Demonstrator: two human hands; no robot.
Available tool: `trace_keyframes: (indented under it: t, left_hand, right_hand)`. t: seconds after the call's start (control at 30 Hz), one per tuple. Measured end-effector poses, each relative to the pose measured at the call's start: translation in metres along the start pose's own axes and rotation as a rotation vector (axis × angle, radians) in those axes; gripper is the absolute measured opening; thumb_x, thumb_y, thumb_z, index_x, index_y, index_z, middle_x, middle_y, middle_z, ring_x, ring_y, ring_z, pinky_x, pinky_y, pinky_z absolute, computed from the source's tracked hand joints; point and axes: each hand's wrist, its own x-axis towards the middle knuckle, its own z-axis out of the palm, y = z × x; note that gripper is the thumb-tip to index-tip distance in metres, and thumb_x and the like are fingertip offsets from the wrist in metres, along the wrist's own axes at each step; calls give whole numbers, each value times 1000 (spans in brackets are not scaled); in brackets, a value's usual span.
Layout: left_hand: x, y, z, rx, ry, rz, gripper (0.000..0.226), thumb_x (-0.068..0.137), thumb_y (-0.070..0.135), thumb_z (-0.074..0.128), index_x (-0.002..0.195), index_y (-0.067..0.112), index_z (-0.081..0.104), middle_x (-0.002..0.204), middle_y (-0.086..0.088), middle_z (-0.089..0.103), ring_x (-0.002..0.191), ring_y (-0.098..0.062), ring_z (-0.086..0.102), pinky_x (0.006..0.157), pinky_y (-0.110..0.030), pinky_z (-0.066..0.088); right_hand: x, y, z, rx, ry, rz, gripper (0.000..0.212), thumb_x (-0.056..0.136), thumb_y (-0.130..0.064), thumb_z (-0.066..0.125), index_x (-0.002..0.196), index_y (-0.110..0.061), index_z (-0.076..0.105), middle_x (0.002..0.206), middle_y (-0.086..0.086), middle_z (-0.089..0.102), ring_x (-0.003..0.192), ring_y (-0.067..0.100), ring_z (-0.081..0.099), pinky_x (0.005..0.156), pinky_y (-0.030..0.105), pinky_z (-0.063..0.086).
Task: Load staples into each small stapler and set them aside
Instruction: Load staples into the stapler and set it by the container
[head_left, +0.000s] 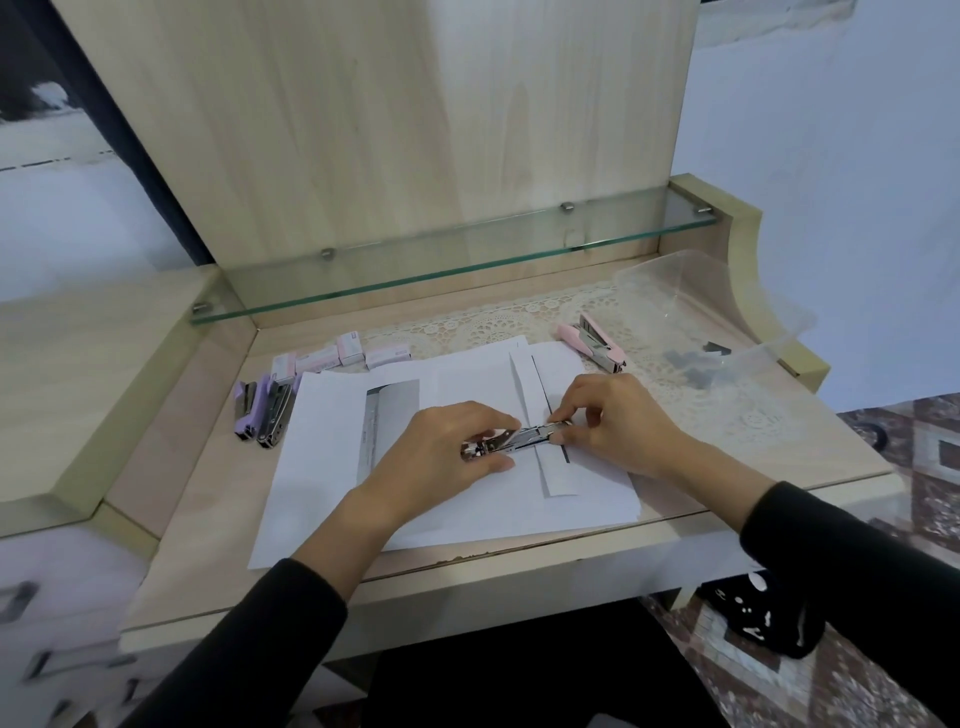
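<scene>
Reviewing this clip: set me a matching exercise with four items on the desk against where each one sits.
Things:
1. pink stapler
2. purple staplers
3. staple boxes
4. open metal stapler

Places:
A. held by left hand and right hand over the paper
B. on the lace mat, right
C. the desk's left side
D. row behind the paper

Pairs: 1-B, 2-C, 3-D, 4-A

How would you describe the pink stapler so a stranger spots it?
On the wooden desk, find the clear plastic tub at the far right. Just left of it, on the lace mat, lies the pink stapler. Unlike the purple staplers far left, it is pink.
</scene>
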Motion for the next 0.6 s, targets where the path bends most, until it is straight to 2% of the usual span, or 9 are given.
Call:
trace_keyframes:
  t: [0.13, 0.2, 0.33, 0.4, 0.53, 0.6]
  left_hand:
    - [4, 9, 8, 86, 118, -8, 16, 74, 26, 68, 78, 11, 68, 72, 2, 69, 59, -11, 60, 53, -32, 52]
    - [6, 11, 12, 86, 166, -30, 14, 74, 24, 67, 74, 10, 67, 68, 2, 68, 57, -11, 58, 51, -32, 51]
    - [0, 8, 16, -48, 295, -116, 13, 77, 16, 64, 88, 11, 68, 75, 4, 65, 70, -8, 59, 63, -26, 55]
    - [-2, 5, 13, -64, 349, -134, 16, 77, 9, 61, 90, 10, 70, 77, 7, 62, 75, -9, 56, 64, -24, 55]
    - [-3, 3, 0, 63, 287, -138, 12, 76, 16, 62, 82, 16, 72, 77, 11, 66, 78, -4, 47, 69, -14, 41]
    - [-3, 5, -7, 35, 182, -266, 12, 80, 18, 64, 90, 21, 70, 84, 15, 62, 85, -4, 49, 78, -15, 39]
  right_hand:
    - [-2, -2, 6, -16, 18, -44, 11, 67, -12, 79, 74, -5, 73, 72, -7, 57, 68, -15, 51, 55, 6, 32]
    - [-2, -3, 6, -27, 23, -41, 11, 68, -12, 78, 74, -5, 73, 74, -4, 59, 69, -16, 51, 54, 6, 28]
    - [0, -1, 7, -27, 17, -48, 11, 69, -12, 78, 74, -5, 72, 74, 0, 64, 68, -17, 50, 57, 4, 32]
    - [1, 0, 8, -30, 18, -50, 11, 69, -12, 78, 74, -5, 72, 75, 2, 66, 67, -16, 50, 57, 4, 32]
    - [1, 1, 11, -4, 52, -52, 10, 68, -8, 78, 74, -3, 72, 74, -1, 63, 69, -18, 51, 60, 3, 36]
    - [-1, 2, 13, -3, 77, -67, 10, 67, -5, 77, 74, -2, 71, 73, -3, 60, 69, -20, 50, 63, 2, 36]
